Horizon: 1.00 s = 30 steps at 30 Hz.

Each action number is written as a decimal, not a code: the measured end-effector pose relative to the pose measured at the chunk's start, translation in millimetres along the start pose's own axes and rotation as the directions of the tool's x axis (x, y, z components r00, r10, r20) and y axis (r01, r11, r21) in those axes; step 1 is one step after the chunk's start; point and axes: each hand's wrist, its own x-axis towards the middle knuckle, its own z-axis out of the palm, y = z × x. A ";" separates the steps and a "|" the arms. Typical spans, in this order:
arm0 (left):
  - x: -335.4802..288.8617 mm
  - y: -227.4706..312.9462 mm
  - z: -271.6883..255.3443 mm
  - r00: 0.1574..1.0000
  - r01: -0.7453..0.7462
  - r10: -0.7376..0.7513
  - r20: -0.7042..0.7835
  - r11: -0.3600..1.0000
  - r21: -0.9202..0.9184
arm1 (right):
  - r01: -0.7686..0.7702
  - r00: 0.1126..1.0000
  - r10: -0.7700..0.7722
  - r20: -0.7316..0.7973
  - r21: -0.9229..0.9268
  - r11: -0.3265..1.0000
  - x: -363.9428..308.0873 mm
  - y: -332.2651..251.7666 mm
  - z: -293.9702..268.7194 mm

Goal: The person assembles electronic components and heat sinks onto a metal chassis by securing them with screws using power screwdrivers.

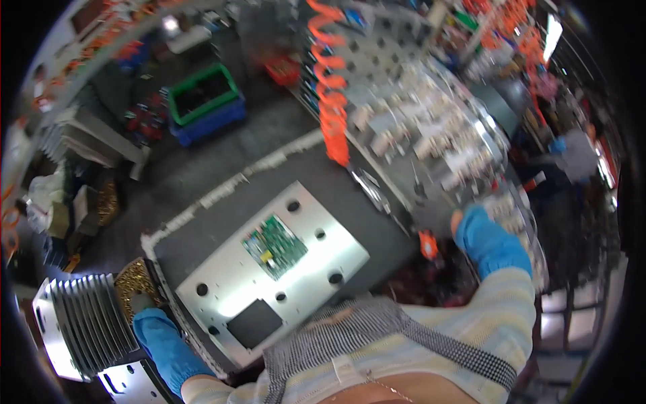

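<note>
A flat metal panel (323, 236) with several round black holes and a square cutout lies on the dark work mat (202, 246) in front of me. On the panel rests a green circuit board (276, 246). My left hand (140, 302), gloved below a blue sleeve cover, reaches into a tray of small brass-coloured screws (130, 277); its fingers are hidden. Off to the right, my grey-gloved right hand (436, 213) is blurred, close to the tip of a slim silver powered screwdriver (370, 190) and above a small orange-and-black object (428, 244). What it holds, if anything, cannot be made out.
An orange coiled hose (332, 101) runs down to the screwdriver. Stacked metal panels (91, 323) stand at the lower left. Many small parts (431, 128) cover the bench at the right. A green-rimmed blue crate (207, 108) sits at the back. Another person (579, 158) is at far right.
</note>
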 end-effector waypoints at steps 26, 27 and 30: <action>2.7 -28.1 41.7 0.983 0.050 -0.179 -0.050 0.514 -0.856 | 0.073 0.988 -0.084 -0.127 -0.088 0.993 102.9 75.1 -100.9; 3.6 -33.0 34.6 0.991 0.049 -0.131 0.007 0.314 -0.948 | 0.067 0.992 -0.074 -0.107 -0.063 0.996 92.4 72.6 -102.3; -12.1 -59.2 39.2 1.000 0.002 -0.006 0.004 -0.212 -0.977 | -0.059 0.993 0.087 -0.076 0.318 0.946 79.9 67.9 -124.3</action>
